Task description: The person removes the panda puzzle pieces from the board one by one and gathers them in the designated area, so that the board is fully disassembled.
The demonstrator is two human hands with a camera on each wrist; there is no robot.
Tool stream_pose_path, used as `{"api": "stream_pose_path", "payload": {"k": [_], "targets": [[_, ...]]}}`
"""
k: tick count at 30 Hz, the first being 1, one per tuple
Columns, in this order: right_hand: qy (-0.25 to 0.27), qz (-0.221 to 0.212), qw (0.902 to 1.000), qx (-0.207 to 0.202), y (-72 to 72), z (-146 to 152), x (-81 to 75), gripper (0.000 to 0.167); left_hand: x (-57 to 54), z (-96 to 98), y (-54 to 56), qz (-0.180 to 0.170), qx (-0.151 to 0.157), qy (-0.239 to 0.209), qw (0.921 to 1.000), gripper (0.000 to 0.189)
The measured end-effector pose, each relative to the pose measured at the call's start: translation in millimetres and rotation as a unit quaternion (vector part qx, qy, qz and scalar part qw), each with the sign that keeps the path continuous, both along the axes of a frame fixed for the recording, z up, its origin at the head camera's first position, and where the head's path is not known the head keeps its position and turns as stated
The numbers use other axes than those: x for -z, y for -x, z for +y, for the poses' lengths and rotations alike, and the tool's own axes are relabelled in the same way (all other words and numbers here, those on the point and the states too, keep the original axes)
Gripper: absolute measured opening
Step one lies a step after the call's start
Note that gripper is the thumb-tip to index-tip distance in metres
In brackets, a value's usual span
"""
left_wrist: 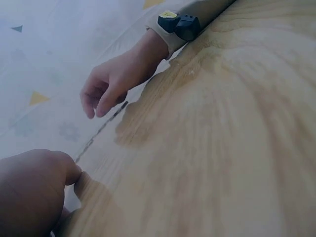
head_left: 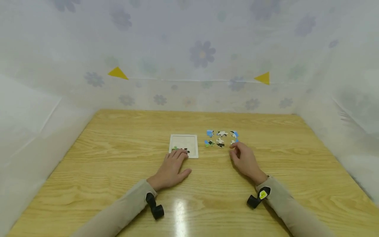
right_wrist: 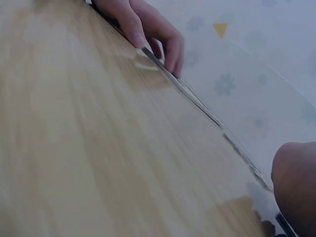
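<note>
A white square puzzle frame [head_left: 183,135] lies on the table, with a few puzzle pieces along its near side, one green-marked and one dark. My left hand [head_left: 171,168] rests on the frame's near left part, fingers extended and thumb out to the side; the fingers partly cover those pieces. To the right, several loose pieces lie in two rows, among them a panda-face piece [head_left: 222,134] and a black-and-white piece [head_left: 220,143]. My right hand [head_left: 245,160] is at the nearest right piece [head_left: 233,142], fingers loosely bent; whether they touch it cannot be told.
The wooden table [head_left: 118,138] runs back to a flower-patterned cloth wall [head_left: 165,89] with yellow triangles. Similar pale cloth stands at both sides. Black straps hang from a band [head_left: 154,207] on the left wrist and a band [head_left: 257,197] on the right wrist.
</note>
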State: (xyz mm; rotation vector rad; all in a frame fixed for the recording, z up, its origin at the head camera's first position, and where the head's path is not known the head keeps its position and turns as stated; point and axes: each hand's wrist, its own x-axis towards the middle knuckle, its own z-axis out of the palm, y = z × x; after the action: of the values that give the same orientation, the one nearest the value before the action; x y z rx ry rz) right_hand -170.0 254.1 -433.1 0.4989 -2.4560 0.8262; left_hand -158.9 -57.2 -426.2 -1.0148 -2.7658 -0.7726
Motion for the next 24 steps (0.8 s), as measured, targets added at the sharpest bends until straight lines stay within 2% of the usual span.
{"api": "stream_pose_path", "payload": {"k": [5, 8, 14, 19, 24], "targets": [[-0.009, 0.009, 0.9969, -0.078, 5.2, -37.1, 5.0, 0.011, 1.5, -1.5, 2.5, -0.003, 0.000, -0.005, 1.0000, 0.039], [-0.025, 0.004, 0.9948, -0.099, 9.1, -57.0, 6.1, 0.011, 3.3, -1.6, 3.7, 0.000, 0.001, -0.009, 1.0000, 0.038], [-0.056, 0.007, 0.9912, -0.120, 15.4, -90.0, 6.0, 0.020, 4.7, -3.2, 2.9, 0.006, 0.002, -0.026, 0.9996, 0.042], [-0.070, 0.012, 0.9881, -0.136, 23.3, -106.1, 4.3, 0.030, 3.3, -3.4, 2.9, 0.000, -0.018, -0.059, 0.9981, 0.053], [-0.074, -0.002, 0.9880, -0.136, 28.7, -113.7, 4.6, 0.036, 3.9, -1.2, 4.4, 0.001, -0.024, -0.074, 0.9970, 0.046]]}}
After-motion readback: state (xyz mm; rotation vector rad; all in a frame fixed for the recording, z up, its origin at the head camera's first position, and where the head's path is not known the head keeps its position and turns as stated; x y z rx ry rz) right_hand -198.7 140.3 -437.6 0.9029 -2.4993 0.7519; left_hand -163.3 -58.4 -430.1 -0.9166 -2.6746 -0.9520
